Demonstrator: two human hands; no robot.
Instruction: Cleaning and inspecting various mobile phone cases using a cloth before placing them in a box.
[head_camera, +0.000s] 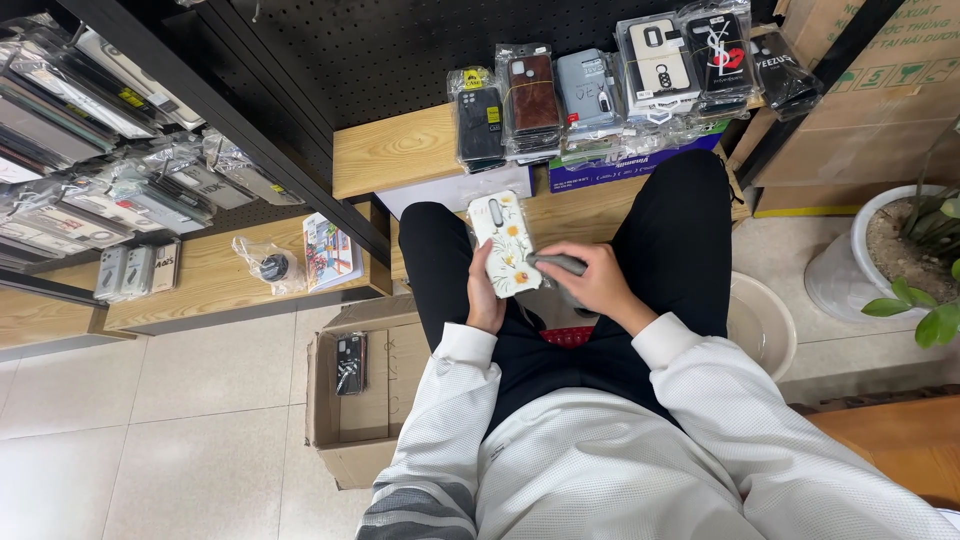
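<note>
While the left hand (486, 300) grasps a white floral phone case (507, 243) from below, above the person's lap, the right hand (590, 282) is clenched around a grey cloth (557, 264) touching the case's lower edge. Bagged phone cases (600, 95) line the wooden shelf (395, 150) ahead.

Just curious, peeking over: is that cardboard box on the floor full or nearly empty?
Nearly empty. The cardboard box stands open, its bare bottom showing, with just one dark bagged phone case visible inside.
</note>
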